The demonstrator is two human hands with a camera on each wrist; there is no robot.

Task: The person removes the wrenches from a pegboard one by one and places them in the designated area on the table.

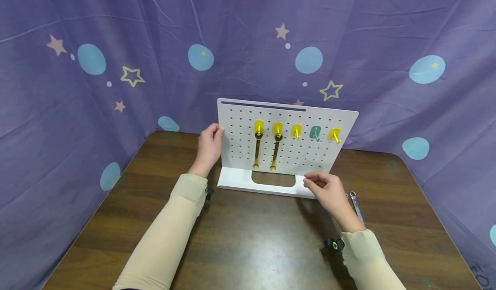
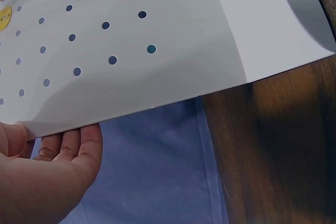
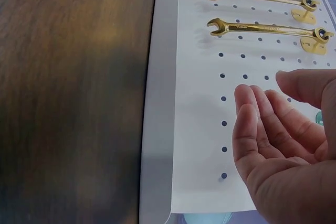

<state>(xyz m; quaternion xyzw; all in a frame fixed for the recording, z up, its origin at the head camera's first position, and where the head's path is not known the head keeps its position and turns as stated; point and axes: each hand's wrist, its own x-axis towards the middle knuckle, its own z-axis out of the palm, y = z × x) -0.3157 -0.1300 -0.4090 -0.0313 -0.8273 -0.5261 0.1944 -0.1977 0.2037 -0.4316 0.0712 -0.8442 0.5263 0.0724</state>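
Note:
A white pegboard point(image 1: 236, 163) stands upright on its white base point(image 1: 236, 179). At its left edge my left hand point(image 1: 209, 146) pinches the board; in the left wrist view the thumb lies at the front and the fingers curl behind the edge. Two gold combination wrenches, one on the left point(image 1: 257, 150) and another beside it point(image 1: 275, 152), hang by their ring ends from yellow hooks. In front of the board's lower right, my right hand point(image 1: 329, 193) hovers with loosely bent fingers, thumb apart from them, holding nothing.
Right of the wrenches, a yellow hook point(image 1: 296, 131), a green hook point(image 1: 315, 132) and another yellow hook point(image 1: 334, 135) carry nothing. A silver wrench point(image 1: 355, 206) lies on the brown wooden table point(image 1: 248, 234) beyond my right wrist. A purple curtain point(image 1: 248, 36) surrounds the table's back and sides.

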